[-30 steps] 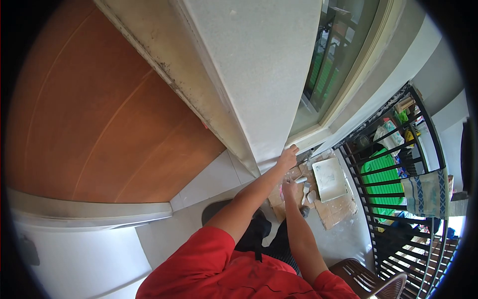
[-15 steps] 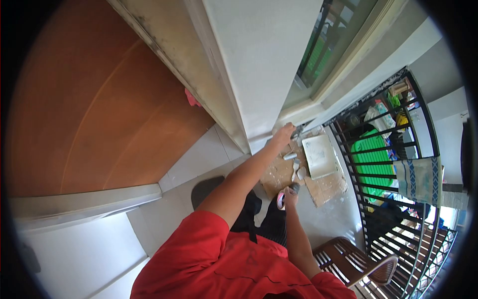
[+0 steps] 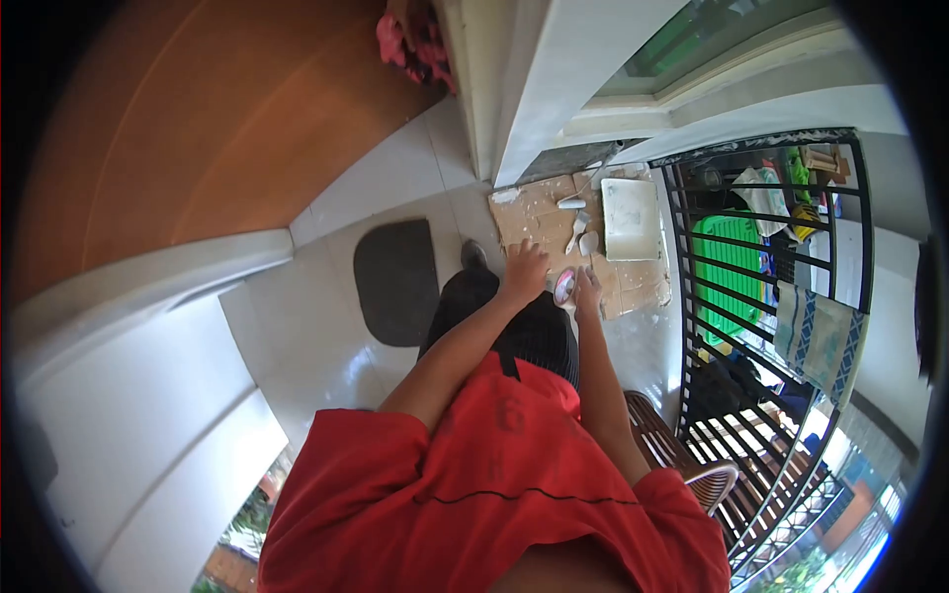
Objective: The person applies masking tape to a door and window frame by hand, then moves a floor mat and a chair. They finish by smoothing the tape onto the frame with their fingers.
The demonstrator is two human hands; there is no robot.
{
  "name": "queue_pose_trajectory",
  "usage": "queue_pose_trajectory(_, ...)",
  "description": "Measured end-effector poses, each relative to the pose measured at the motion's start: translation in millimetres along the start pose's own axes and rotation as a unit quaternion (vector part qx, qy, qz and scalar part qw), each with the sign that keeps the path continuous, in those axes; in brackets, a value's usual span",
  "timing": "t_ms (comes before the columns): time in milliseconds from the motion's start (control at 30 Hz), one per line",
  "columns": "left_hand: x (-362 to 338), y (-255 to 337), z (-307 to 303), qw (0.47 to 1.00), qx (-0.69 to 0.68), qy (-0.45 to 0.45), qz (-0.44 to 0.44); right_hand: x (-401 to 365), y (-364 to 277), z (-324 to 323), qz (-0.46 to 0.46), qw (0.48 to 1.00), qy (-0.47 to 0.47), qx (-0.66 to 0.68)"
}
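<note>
My right hand [image 3: 588, 293] is closed on a roll of tape [image 3: 564, 285], its round face turned toward my left side. My left hand [image 3: 527, 271] hovers just left of the roll, fingers stretched out and a little apart, with nothing visible in it. Beyond both hands, a paint-spotted cardboard sheet [image 3: 539, 217] covers the floor. On it lie a small paint roller [image 3: 571, 204], a brush [image 3: 577, 231], a scraper-like tool [image 3: 589, 244] and a white paint tray [image 3: 631, 237].
A white wall edge [image 3: 529, 99] and window frame [image 3: 692, 104] rise ahead. Black railing [image 3: 682, 287] runs along the right, with a brown chair [image 3: 657, 435] beside it. A dark mat [image 3: 395, 282] lies at left. Another person's hand [image 3: 400, 12] shows near pink cloth [image 3: 420, 49].
My left hand has drawn back from the base of the window wall to beside the tape roll. My right hand keeps the roll. The view has shifted, showing more floor and the mat.
</note>
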State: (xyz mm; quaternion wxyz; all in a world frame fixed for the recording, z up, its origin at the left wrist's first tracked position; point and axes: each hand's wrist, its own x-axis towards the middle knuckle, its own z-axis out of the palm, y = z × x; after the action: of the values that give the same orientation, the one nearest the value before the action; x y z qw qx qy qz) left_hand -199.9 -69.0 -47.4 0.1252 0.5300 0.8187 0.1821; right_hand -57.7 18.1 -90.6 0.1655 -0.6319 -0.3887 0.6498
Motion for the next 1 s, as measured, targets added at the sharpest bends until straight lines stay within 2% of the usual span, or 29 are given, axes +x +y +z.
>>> queue_pose_trajectory(33,-13,-2,0,1.000,0.000,0.001,-0.009,-2,-5,1,0.002,1.000,-0.006,-0.007)
queue_pose_trajectory(100,-37,-1,-1,0.993,0.023,-0.041,-0.107,3,-5,-4,-0.013,0.999,-0.036,-0.002)
queue_pose_trajectory(200,-56,1,2,0.981,0.056,-0.058,-0.174,29,0,-14,-0.020,0.998,-0.067,-0.004)
queue_pose_trajectory(233,-59,3,2,0.975,0.055,-0.090,-0.196,41,1,-24,-0.048,0.985,-0.163,-0.010)
queue_pose_trajectory(267,-66,9,4,0.973,0.060,-0.091,-0.202,23,-19,-23,-0.026,0.989,-0.142,-0.023)
queue_pose_trajectory(333,-58,19,6,0.967,0.069,-0.081,-0.233,24,-19,-28,-0.035,0.992,-0.118,0.009)
queue_pose_trajectory(667,-30,51,-5,0.956,0.011,-0.049,-0.289,44,0,-95,-0.098,0.978,-0.183,0.012)
queue_pose_trajectory(733,-29,51,-2,0.959,0.017,-0.049,-0.280,39,-7,-92,-0.046,0.979,-0.198,0.003)
queue_pose_trajectory(767,-24,51,-4,0.961,0.023,-0.039,-0.274,35,-13,-87,-0.057,0.978,-0.201,0.011)
queue_pose_trajectory(833,-13,54,-5,0.955,-0.006,-0.082,-0.284,27,-24,-78,-0.039,0.984,-0.168,0.052)
queue_pose_trajectory(933,7,63,-1,0.963,0.001,-0.074,-0.258,30,-28,-73,-0.035,0.982,-0.156,0.097)
queue_pose_trajectory(967,12,68,-2,0.965,0.006,-0.071,-0.254,26,-34,-78,-0.030,0.974,-0.202,0.103)
queue_pose_trajectory(1000,17,74,-5,0.966,-0.023,-0.082,-0.245,34,-30,-82,-0.034,0.973,-0.203,0.107)
